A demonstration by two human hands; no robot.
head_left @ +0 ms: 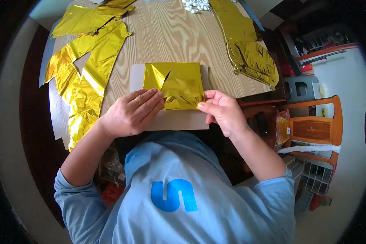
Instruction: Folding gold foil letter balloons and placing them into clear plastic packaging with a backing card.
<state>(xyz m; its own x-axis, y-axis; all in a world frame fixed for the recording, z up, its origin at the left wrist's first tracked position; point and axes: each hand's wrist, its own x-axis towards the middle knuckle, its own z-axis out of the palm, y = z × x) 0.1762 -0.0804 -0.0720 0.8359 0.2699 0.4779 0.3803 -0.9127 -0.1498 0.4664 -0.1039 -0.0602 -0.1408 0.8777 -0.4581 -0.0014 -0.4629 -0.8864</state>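
In front of me a folded gold foil balloon (pixel 182 83) lies as a neat rectangle on a grey-white cardboard sheet (pixel 181 120) near the table's front edge. A dark curved slit shows in its upper layer, and its near part is crinkled. My left hand (pixel 135 112) rests flat with fingers extended, the fingertips over the balloon's near left edge. At the opposite side, my right hand (pixel 224 112) pinches the near right corner of the foil between thumb and fingers.
Flat, unfolded gold foil balloons (pixel 91 61) are spread along the left of the wooden table (pixel 166 32). More gold foil (pixel 248 44) hangs over the right edge. Small white pieces (pixel 196 5) are heaped at the far side. A wooden chair (pixel 313 128) stands at the right.
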